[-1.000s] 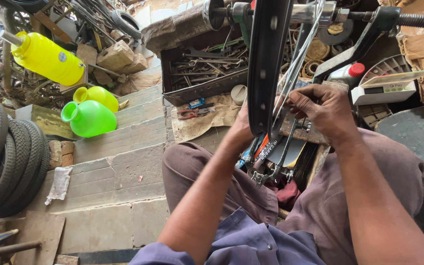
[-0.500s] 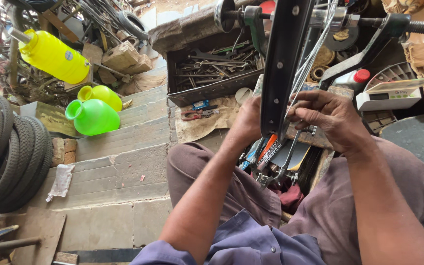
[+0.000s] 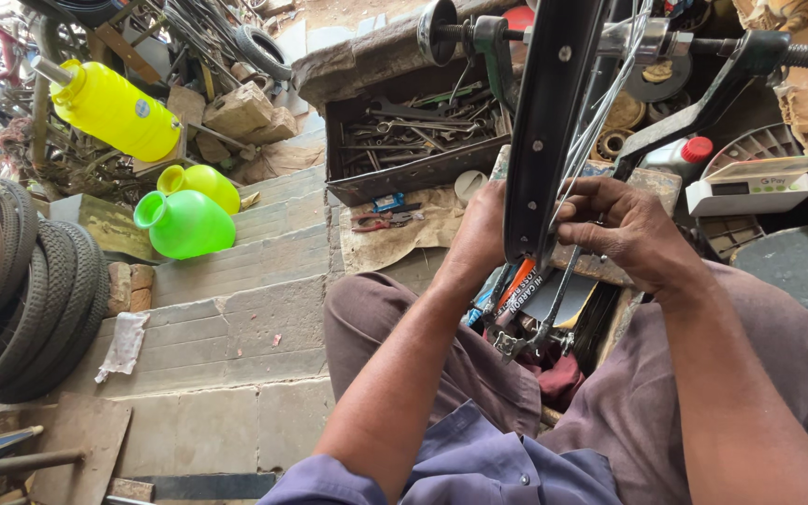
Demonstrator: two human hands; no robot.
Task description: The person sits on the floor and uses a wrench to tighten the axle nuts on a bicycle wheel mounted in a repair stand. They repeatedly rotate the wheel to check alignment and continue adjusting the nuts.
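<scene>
Sitting over the stone steps (image 3: 236, 281), the person gripped the black wheel rim (image 3: 546, 122) with the left hand (image 3: 481, 234) while the right hand (image 3: 624, 229) pinched its spokes (image 3: 600, 103), the truing seemingly unfinished.

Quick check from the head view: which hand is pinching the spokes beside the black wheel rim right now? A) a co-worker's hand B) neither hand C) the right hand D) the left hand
C: the right hand has its fingers curled around the thin spokes just right of the black wheel rim, while the left hand rests against the rim's other side.
</scene>
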